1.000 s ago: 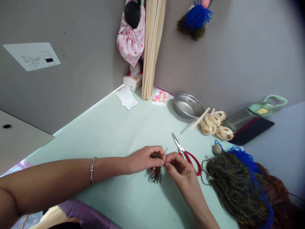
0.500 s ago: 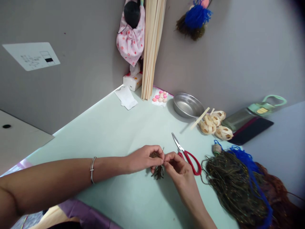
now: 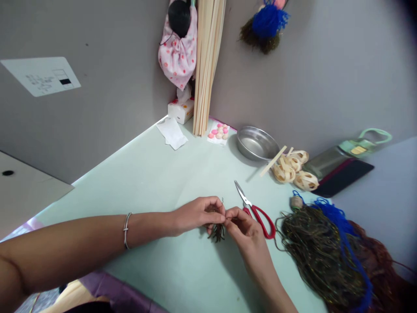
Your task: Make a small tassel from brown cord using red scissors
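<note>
Grey walls (image 3: 114, 126) corner a pale green table (image 3: 137, 191), and near its front edge it's all fingers: left hand (image 3: 198, 216) curled snugly around a dark tassel (image 3: 217, 233), strands poking out below. Right hand (image 3: 246, 230) meets it, thumb and forefinger pinched narrow beside the tassel; whether they grip a strand, I cannot tell. Scissors (image 3: 263, 221) lie just beyond that hand, yarn (image 3: 319, 252) sprawls off right, and a steel bowl (image 3: 257, 145) sits farther back.
</note>
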`<state>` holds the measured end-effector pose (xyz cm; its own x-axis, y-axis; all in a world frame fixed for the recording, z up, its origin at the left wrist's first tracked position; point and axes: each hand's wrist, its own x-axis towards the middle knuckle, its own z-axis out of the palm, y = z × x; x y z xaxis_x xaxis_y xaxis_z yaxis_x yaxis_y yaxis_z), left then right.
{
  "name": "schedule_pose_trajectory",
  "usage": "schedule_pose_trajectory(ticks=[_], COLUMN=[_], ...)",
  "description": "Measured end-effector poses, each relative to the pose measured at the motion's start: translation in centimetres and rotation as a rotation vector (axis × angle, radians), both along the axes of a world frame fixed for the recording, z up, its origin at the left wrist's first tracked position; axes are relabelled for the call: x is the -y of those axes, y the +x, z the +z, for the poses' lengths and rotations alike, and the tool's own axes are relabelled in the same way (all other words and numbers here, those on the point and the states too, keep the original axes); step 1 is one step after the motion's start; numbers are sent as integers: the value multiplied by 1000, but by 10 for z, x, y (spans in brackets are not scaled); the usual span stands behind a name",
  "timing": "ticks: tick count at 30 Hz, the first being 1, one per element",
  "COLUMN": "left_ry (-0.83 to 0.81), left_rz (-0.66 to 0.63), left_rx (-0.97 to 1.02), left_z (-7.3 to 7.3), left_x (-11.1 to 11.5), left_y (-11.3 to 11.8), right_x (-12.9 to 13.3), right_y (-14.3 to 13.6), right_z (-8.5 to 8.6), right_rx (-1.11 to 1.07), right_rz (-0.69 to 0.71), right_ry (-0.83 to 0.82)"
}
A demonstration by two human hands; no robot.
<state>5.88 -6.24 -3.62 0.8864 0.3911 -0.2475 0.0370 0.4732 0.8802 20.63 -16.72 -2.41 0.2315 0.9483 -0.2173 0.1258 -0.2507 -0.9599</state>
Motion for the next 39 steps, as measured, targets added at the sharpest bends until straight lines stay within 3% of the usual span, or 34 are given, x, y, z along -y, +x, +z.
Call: schedule_pose_trajectory(ticks=[10,17,24,28,32,36,39], left_ry=[-108,117,257,214,130,114,106], left_rz=[51,97,69,73,69,77,90], left_rx=[64,56,22,1,3,9,7], left_z=[0,-3,-2,0,-1,-2,-1], left_x=[-2,0,4,4,3,2,2], left_y=[-1,0,-1,-1,-1,-1,-1], right_x=[-3,-3,-2,3,7,7,5], right_y=[0,-3,-4,0,4,11,21], right_z=[-3,1,1,1,1,-7,-12], right_rx=[-69,-120,-46,275,757,1210,1329], right_rz=[-28,15,-56,-102,112,196,116], right_ry=[34,30,74,248,437,366,242])
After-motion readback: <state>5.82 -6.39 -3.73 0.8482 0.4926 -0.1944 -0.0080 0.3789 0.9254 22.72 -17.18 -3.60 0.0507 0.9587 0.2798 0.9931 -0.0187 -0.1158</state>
